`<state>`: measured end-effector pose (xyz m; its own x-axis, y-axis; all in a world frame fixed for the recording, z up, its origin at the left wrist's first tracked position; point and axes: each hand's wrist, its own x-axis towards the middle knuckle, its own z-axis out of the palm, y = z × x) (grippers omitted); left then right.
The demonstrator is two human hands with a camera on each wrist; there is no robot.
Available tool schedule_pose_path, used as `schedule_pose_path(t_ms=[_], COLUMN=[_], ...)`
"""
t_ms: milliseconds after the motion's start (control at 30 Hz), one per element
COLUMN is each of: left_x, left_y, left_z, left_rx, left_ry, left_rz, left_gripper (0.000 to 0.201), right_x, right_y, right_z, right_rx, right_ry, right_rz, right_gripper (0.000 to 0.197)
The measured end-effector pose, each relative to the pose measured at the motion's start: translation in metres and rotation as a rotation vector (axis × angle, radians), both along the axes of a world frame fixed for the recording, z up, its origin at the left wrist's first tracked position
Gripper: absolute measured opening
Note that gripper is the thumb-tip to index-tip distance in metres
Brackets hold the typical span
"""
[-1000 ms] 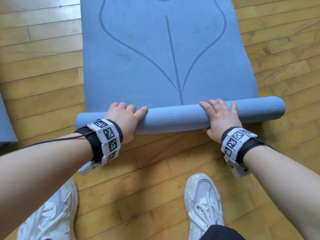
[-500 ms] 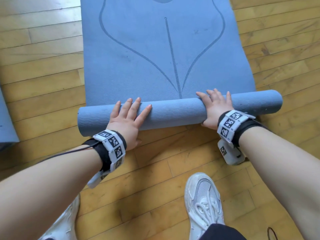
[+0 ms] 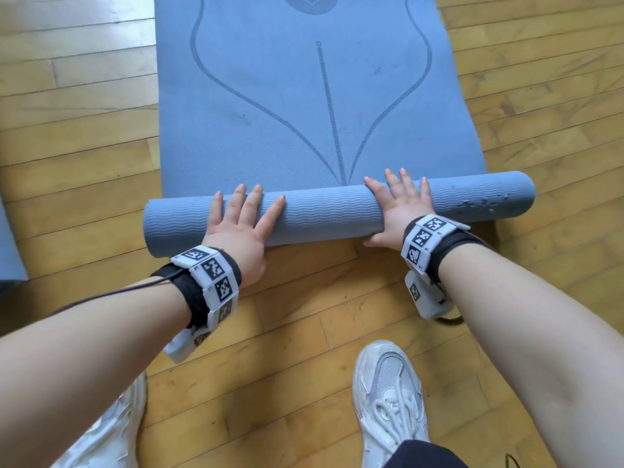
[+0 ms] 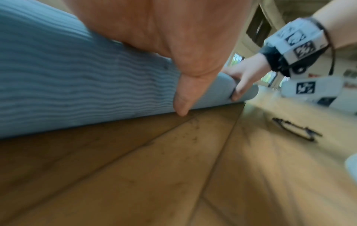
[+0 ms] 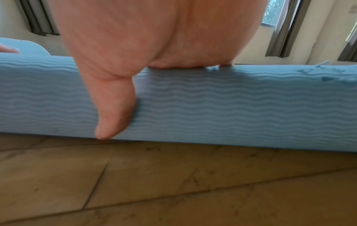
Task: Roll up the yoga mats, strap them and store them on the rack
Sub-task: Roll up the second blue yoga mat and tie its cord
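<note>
A blue yoga mat [image 3: 304,106] lies on the wooden floor, its near end wound into a roll [image 3: 331,214] with a wavy ribbed surface. My left hand [image 3: 241,219] lies flat on top of the roll left of centre, fingers straight and spread. My right hand [image 3: 400,206] presses on the roll right of centre, fingers straight and reaching over its top. In the left wrist view the thumb [image 4: 183,97] points down the roll's near side [image 4: 77,85]. In the right wrist view the thumb [image 5: 114,110] rests against the roll [image 5: 231,107].
Another blue mat's corner [image 3: 8,251] shows at the left edge. My white shoes [image 3: 388,396] stand on the floor [image 3: 304,349] just behind the roll. A dark strap [image 4: 295,128] lies on the boards to the right. Windows with grey curtains [image 5: 284,30] are beyond.
The roll has moved away from me along the mat and grown thicker. Both hands went from curled over it to flat, with straight fingers on top.
</note>
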<state>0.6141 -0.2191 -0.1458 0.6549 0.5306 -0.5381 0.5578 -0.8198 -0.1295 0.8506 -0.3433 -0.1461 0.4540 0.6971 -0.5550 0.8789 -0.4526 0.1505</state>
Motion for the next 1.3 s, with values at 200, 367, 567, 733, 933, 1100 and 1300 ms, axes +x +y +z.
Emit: schedule_pose_path(t_ms=[200,367,567,733,933,1100,1300], left_x=[0.002,0.01,0.022,0.024,0.011,-0.01,-0.019], left_y=[0.009,0.015,0.034,0.043,0.044,0.037,0.003], left_z=[-0.009,-0.013,-0.002,0.008,0.017,0.015,0.015], left_rx=[0.059,0.149,0.108,0.091,0.012,-0.05,0.021], left_ry=[0.001,0.019,0.003,0.016,0.043,0.039,-0.011], left_rz=[0.004,-0.008,-0.028,-0.088,-0.112,-0.103,-0.174], left_gripper=[0.104,0.105,0.1,0.099,0.086,0.089,0.086], right_x=[0.001,-0.002,0.012,0.017,0.002,-0.009,0.001], right_y=[-0.001,-0.027,-0.009,-0.005,-0.017,-0.026,-0.01], right_z=[0.002,-0.003,-0.005,0.002,0.014,0.015,0.017], right_rx=[0.143,0.104,0.016,0.088,0.109,0.08,0.022], right_ry=[-0.014,-0.103,-0.144,-0.116,-0.085,-0.034,0.034], right_rz=[-0.008,-0.078,-0.037,-0.032,0.082,0.112,0.109], right_gripper=[0.115,0.108,0.105,0.086,0.079,0.082,0.087])
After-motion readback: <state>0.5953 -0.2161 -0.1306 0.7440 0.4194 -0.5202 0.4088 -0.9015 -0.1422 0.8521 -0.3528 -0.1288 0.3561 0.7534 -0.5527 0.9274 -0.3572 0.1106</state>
